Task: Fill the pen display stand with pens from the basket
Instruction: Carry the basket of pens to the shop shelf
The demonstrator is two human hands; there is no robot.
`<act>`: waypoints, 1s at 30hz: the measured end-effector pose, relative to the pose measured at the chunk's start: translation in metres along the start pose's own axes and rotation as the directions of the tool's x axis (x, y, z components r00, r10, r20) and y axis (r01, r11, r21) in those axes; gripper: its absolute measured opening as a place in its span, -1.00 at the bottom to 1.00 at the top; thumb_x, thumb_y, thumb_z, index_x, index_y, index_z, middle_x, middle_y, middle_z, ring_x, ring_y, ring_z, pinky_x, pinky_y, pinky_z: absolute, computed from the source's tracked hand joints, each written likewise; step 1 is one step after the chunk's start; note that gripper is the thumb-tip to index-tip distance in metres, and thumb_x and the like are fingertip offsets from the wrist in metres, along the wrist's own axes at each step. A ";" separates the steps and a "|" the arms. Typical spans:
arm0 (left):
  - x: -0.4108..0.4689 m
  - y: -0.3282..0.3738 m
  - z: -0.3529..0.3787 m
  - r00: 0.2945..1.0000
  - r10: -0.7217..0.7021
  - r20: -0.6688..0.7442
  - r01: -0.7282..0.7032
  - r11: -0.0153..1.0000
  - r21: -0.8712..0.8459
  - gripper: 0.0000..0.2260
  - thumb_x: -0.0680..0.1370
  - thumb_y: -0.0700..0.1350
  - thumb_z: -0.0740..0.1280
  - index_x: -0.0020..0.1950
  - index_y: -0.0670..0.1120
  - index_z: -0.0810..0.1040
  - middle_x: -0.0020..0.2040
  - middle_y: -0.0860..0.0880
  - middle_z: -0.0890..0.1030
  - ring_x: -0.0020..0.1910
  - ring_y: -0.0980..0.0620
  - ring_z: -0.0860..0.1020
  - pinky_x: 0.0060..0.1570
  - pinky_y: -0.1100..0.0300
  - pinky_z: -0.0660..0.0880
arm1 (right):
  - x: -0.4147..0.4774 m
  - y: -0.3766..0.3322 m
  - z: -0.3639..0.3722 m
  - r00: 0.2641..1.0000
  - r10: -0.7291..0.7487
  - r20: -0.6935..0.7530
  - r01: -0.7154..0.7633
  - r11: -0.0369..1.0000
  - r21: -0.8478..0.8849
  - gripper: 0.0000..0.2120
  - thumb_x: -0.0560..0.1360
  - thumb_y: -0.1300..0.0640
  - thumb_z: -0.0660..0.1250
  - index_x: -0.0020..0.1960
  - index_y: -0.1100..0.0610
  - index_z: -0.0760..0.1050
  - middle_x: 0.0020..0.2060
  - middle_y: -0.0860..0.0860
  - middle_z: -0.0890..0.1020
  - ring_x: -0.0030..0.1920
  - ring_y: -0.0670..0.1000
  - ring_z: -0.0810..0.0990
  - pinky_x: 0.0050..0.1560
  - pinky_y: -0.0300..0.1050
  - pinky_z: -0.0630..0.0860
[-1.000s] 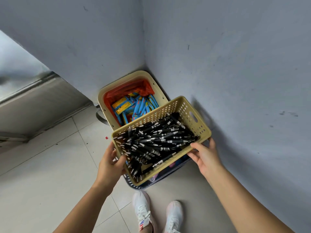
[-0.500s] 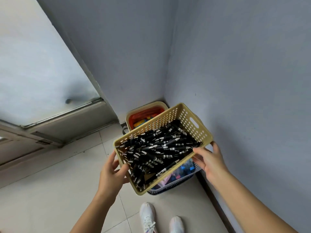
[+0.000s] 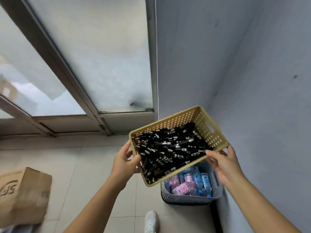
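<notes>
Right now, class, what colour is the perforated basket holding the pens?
Mustard yellow; the perforated basket shows best in the head view.

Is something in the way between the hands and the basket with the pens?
No. The left hand and right hand already grip the yellow basket by its rim. The pen stand is not in view.

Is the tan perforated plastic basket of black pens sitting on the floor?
No: the left hand and right hand hold the tan perforated basket in the air above a grey basket.
</notes>
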State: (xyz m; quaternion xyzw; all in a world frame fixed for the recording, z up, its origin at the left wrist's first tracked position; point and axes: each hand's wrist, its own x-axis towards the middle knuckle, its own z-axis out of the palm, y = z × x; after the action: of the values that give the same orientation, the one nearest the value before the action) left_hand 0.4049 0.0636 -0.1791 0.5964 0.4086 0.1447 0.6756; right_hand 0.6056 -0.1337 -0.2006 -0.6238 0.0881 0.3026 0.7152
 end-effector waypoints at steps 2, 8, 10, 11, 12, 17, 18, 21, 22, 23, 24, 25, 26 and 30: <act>-0.019 0.002 -0.013 0.998 -0.006 -0.055 0.004 0.999 -0.034 -0.55 0.54 -0.33 0.27 0.29 0.15 0.44 0.03 -0.11 0.63 -0.01 -0.10 0.62 -0.36 0.13 0.58 | -0.013 -0.005 0.011 0.998 -0.010 0.058 0.012 0.999 -0.034 -0.50 0.41 0.45 0.35 0.21 0.01 0.41 0.12 0.11 0.55 0.01 0.08 0.57 -0.07 -0.12 0.59; -0.070 0.003 -0.053 0.982 0.021 -0.186 -0.036 0.996 -0.080 -0.50 0.53 -0.33 0.27 0.35 0.14 0.38 0.03 -0.07 0.65 -0.05 -0.07 0.64 -0.35 0.13 0.59 | -0.051 -0.009 0.052 0.982 -0.047 0.182 0.065 0.994 -0.093 -0.51 0.40 0.46 0.36 0.19 0.02 0.42 0.10 0.10 0.55 -0.02 0.05 0.58 -0.16 -0.19 0.58; -0.089 0.000 -0.069 0.970 0.032 -0.240 -0.052 0.996 -0.075 -0.51 0.53 -0.32 0.28 0.36 0.13 0.39 0.02 -0.05 0.65 -0.06 -0.06 0.64 -0.32 0.09 0.60 | -0.064 -0.007 0.069 0.973 -0.049 0.227 0.077 0.991 -0.114 -0.51 0.40 0.46 0.36 0.19 0.03 0.42 0.13 0.11 0.54 -0.07 0.03 0.58 -0.21 -0.23 0.59; -0.098 -0.002 -0.078 0.963 0.036 -0.266 -0.060 0.995 -0.084 -0.52 0.53 -0.32 0.28 0.34 0.13 0.41 0.02 -0.06 0.65 -0.05 -0.06 0.64 -0.31 0.08 0.61 | -0.072 -0.004 0.077 0.966 -0.045 0.254 0.078 0.990 -0.121 -0.50 0.40 0.46 0.36 0.20 0.03 0.41 0.15 0.11 0.52 -0.07 0.02 0.58 -0.24 -0.25 0.60; -0.109 -0.004 -0.088 0.954 0.036 -0.296 -0.067 0.993 -0.093 -0.53 0.53 -0.32 0.28 0.32 0.15 0.42 0.03 -0.07 0.64 -0.05 -0.07 0.64 -0.30 0.06 0.61 | -0.080 0.000 0.087 0.959 -0.044 0.279 0.081 0.989 -0.125 -0.50 0.40 0.47 0.36 0.21 0.03 0.41 0.18 0.11 0.50 -0.07 0.02 0.58 -0.27 -0.28 0.60; -0.152 -0.020 -0.136 0.915 0.032 -0.403 -0.086 0.989 -0.118 -0.53 0.53 -0.31 0.28 0.32 0.14 0.43 0.08 -0.09 0.62 -0.03 -0.09 0.63 -0.26 0.01 0.62 | -0.124 0.017 0.128 0.927 -0.019 0.374 0.080 0.986 -0.148 -0.46 0.39 0.49 0.34 0.24 0.04 0.38 0.24 0.14 0.46 -0.02 0.05 0.57 -0.33 -0.29 0.56; -0.160 -0.023 -0.147 0.909 0.028 -0.415 -0.089 0.988 -0.128 -0.54 0.53 -0.31 0.27 0.32 0.14 0.43 0.08 -0.09 0.62 -0.02 -0.09 0.62 -0.26 0.01 0.62 | -0.134 0.020 0.136 0.920 -0.012 0.391 0.078 0.985 -0.154 -0.46 0.40 0.49 0.33 0.26 0.06 0.37 0.24 0.14 0.46 -0.04 0.04 0.57 -0.33 -0.29 0.55; -0.184 -0.032 -0.179 0.897 0.015 -0.441 -0.091 0.984 -0.152 -0.53 0.53 -0.30 0.28 0.32 0.15 0.41 0.09 -0.07 0.62 -0.01 -0.10 0.62 -0.26 0.01 0.62 | -0.160 0.035 0.159 0.909 0.013 0.416 0.071 0.980 -0.186 -0.39 0.40 0.48 0.34 0.35 0.07 0.32 0.25 0.13 0.45 -0.05 0.02 0.57 -0.27 -0.24 0.55; -0.194 -0.036 -0.191 0.891 0.013 -0.453 -0.098 0.981 -0.165 -0.54 0.53 -0.30 0.28 0.29 0.18 0.42 0.08 -0.06 0.62 -0.01 -0.09 0.62 -0.26 0.01 0.62 | -0.171 0.041 0.169 0.904 0.022 0.427 0.070 0.978 -0.199 -0.36 0.40 0.48 0.34 0.37 0.06 0.30 0.26 0.12 0.44 -0.03 0.03 0.57 -0.23 -0.21 0.55; -0.205 -0.041 -0.203 0.884 0.009 -0.468 -0.105 0.978 -0.179 -0.55 0.53 -0.30 0.28 0.25 0.21 0.43 0.08 -0.05 0.62 -0.02 -0.07 0.63 -0.26 0.02 0.61 | -0.182 0.048 0.178 0.897 0.030 0.440 0.069 0.976 -0.207 -0.34 0.40 0.48 0.34 0.39 0.06 0.28 0.27 0.12 0.44 -0.01 0.04 0.57 -0.18 -0.18 0.55; -0.217 -0.045 -0.216 0.875 0.006 -0.484 -0.112 0.975 -0.191 -0.55 0.52 -0.30 0.28 0.20 0.23 0.45 0.07 -0.05 0.62 -0.03 -0.06 0.63 -0.27 0.03 0.61 | -0.194 0.057 0.188 0.889 0.038 0.456 0.069 0.974 -0.216 -0.32 0.40 0.49 0.34 0.40 0.06 0.27 0.27 0.12 0.44 0.02 0.05 0.57 -0.14 -0.15 0.56; -0.229 -0.051 -0.231 0.865 0.001 -0.502 -0.117 0.973 -0.199 -0.55 0.52 -0.31 0.28 0.19 0.23 0.46 0.07 -0.06 0.62 -0.04 -0.05 0.63 -0.28 0.04 0.60 | -0.208 0.066 0.199 0.882 0.044 0.469 0.072 0.972 -0.226 -0.32 0.40 0.49 0.34 0.40 0.05 0.27 0.26 0.12 0.44 0.04 0.06 0.57 -0.11 -0.13 0.55; -0.240 -0.056 -0.243 0.855 -0.004 -0.519 -0.122 0.971 -0.207 -0.56 0.52 -0.32 0.28 0.22 0.20 0.47 0.09 -0.07 0.62 -0.03 -0.05 0.63 -0.28 0.04 0.60 | -0.220 0.073 0.208 0.875 0.048 0.482 0.076 0.969 -0.234 -0.33 0.40 0.50 0.33 0.39 0.05 0.28 0.26 0.11 0.45 0.05 0.06 0.56 -0.08 -0.12 0.55; -0.302 -0.079 -0.309 0.797 -0.016 -0.604 -0.148 0.964 -0.220 -0.52 0.52 -0.31 0.29 0.34 0.12 0.41 0.16 -0.09 0.57 0.05 -0.10 0.59 -0.26 0.01 0.61 | -0.288 0.116 0.255 0.823 0.099 0.559 0.062 0.963 -0.262 -0.39 0.40 0.51 0.31 0.32 0.04 0.33 0.26 0.11 0.45 0.05 0.05 0.55 -0.04 -0.10 0.54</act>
State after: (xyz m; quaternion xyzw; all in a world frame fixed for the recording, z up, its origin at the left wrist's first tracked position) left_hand -0.0308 0.0502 -0.1236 0.4413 0.5580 0.4014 0.5769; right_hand 0.2483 0.0193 -0.1001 -0.5958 -0.1645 0.4904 0.6144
